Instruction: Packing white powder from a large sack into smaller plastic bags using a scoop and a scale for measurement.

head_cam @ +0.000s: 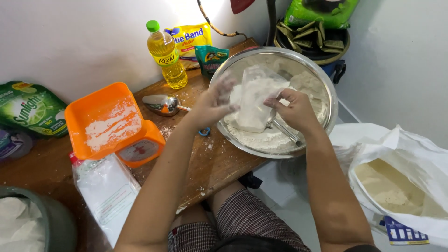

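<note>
White walls close in a low wooden desk (212, 161), on which a large steel bowl (326, 84) stands, partly over the edge. A clear plastic bag (254, 100) of white flour is held over the bowl between both hands. Much flour already lies in the bowl, and the orange scale tray (100, 114) is only dusted; the bag seems half emptied, though this is hard to judge. The left hand (212, 102) presses its side with spread fingers, the right hand (294, 109) is clamped on its edge.
</note>
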